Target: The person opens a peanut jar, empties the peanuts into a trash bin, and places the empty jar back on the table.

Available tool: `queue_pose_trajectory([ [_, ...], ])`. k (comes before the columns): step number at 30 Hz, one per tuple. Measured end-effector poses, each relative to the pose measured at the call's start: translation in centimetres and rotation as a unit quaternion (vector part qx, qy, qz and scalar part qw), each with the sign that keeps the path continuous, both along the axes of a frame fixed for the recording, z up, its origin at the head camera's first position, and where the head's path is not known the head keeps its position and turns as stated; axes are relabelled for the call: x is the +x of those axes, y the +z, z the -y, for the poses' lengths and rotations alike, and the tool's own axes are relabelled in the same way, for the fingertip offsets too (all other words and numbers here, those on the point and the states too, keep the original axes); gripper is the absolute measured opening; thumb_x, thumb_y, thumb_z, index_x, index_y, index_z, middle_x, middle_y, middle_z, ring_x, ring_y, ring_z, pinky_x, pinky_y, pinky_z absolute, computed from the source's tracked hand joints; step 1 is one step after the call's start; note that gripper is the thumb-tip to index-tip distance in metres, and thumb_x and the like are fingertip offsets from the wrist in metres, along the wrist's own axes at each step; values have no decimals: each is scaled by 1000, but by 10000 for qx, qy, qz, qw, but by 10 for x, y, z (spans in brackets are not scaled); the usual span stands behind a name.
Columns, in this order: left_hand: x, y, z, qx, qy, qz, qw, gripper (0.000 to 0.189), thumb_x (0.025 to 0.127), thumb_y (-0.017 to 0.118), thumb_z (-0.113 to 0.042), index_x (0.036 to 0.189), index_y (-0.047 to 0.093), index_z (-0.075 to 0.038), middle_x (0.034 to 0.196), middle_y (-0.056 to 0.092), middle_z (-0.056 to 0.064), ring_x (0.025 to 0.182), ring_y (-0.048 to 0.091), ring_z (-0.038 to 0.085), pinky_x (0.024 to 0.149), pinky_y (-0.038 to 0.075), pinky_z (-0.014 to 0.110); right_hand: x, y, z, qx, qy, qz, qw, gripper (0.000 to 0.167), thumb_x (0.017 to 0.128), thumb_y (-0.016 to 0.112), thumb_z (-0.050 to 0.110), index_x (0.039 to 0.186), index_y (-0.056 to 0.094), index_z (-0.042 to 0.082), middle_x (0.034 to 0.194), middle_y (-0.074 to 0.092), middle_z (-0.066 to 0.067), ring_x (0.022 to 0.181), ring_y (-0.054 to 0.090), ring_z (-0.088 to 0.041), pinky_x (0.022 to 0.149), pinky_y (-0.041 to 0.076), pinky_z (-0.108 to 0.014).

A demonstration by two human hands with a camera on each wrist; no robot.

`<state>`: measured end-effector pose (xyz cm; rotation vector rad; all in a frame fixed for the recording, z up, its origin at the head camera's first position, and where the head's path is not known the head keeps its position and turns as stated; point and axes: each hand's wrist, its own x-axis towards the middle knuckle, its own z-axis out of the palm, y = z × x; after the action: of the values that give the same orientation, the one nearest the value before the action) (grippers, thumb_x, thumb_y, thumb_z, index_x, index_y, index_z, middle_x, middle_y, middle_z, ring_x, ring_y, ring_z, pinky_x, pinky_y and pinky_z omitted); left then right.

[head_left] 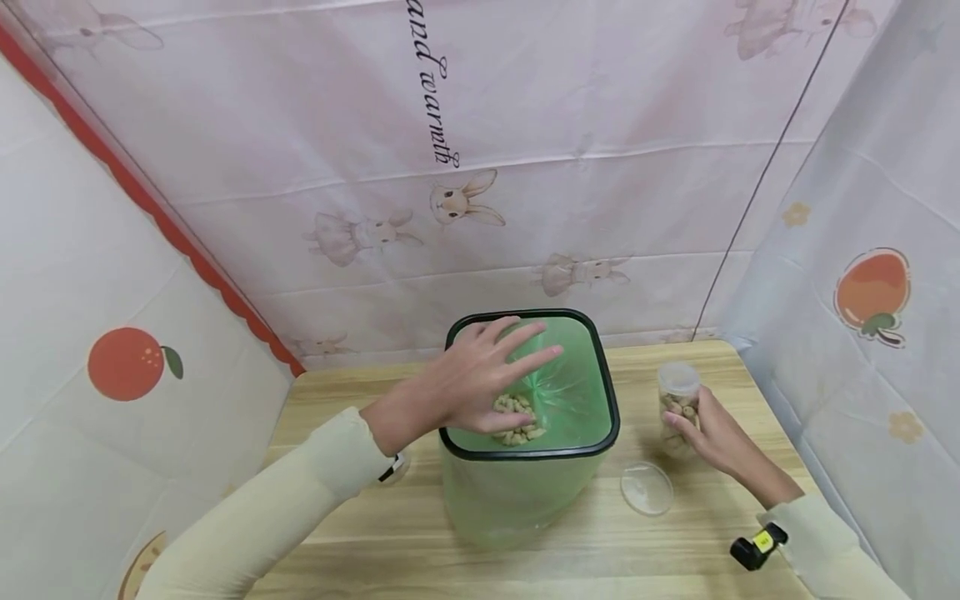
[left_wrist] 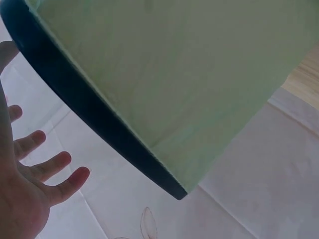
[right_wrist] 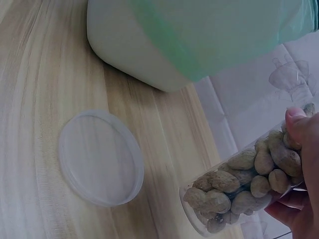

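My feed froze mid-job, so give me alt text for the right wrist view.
The right hand grips a clear jar of unshelled peanuts. A clear round lid lies apart from the jar on the wood-grain table, near a pale bin with a green liner.

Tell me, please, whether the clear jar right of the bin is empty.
It is not empty: peanuts show through the clear jar in the head and right wrist views.

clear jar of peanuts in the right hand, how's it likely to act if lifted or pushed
The jar is taller than it is wide, so a push near its top could tip it. It looks smooth-sided, so it may be a bit slippery. The peanuts look loosely packed and would probably shift when it's lifted.
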<state>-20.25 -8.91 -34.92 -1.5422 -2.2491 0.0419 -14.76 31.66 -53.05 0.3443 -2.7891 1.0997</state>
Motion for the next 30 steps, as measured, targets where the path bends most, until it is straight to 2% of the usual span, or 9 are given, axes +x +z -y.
queue_pose_trajectory([
  [6,0,5,-11,-25,-52,-2,10000,86,88,64,-70,158,43,-24,160,45,13,137,53,38,96,55,52,-4,12,3,87,129,-324,9994,49,102,65,16,137,42,-9,112,61,-18,98,57,-18,80,48,-35],
  [16,3,13,-27,-112,-154,4,9998,86,89,62,-69,160,40,-25,160,45,12,137,53,36,94,55,50,-6,33,10,148,239,-719,9970,41,98,71,15,128,51,-4,104,64,-12,90,56,-7,77,49,-32],
  [21,3,16,-32,-199,-146,-56,9997,86,90,58,-71,161,37,-26,162,43,11,137,53,36,93,55,50,-3,44,13,162,185,-627,9977,44,96,73,17,129,52,-3,104,65,-12,89,58,-9,75,50,-32],
  [26,2,18,-37,-200,-199,-75,9996,88,90,59,-71,162,36,-26,161,43,11,135,54,36,92,55,49,-1,54,16,214,92,-405,9989,54,96,73,22,135,47,-5,110,63,-17,93,60,-19,76,50,-35],
  [30,2,21,-42,-279,-219,24,9994,88,91,57,-71,163,33,-27,162,41,10,136,53,34,92,55,49,1,62,18,255,71,-453,9986,59,95,74,22,138,45,-8,112,62,-20,94,61,-25,76,50,-36],
])
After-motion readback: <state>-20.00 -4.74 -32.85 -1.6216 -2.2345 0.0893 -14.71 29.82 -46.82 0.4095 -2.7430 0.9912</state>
